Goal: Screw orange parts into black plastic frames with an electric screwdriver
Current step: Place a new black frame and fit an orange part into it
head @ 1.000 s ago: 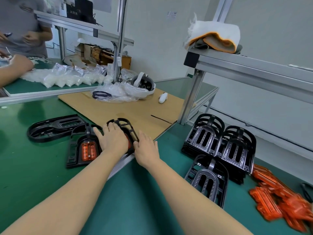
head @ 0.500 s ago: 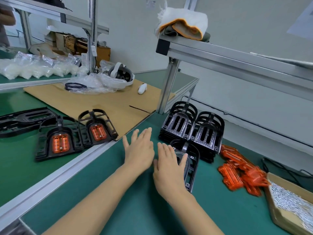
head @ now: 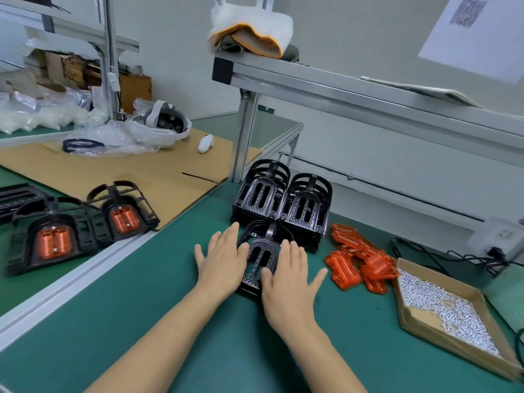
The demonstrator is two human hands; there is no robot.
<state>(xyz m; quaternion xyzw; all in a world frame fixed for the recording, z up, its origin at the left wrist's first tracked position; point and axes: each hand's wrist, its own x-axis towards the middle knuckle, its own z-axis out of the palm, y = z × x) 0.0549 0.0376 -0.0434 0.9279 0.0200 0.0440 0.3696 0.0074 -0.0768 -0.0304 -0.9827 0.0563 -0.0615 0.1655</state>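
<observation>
We have both hands on the black frame lying flat on the green surface, just in front of 2 stacks of frames. Our left hand and right hand lie flat with fingers straight, each grip wide and closed on nothing. The frame looks like light, stiff moulded plastic with open ribs, so we judge its outer side rails the safest hold. Orange parts lie near on the right, beside a box of screws.
</observation>
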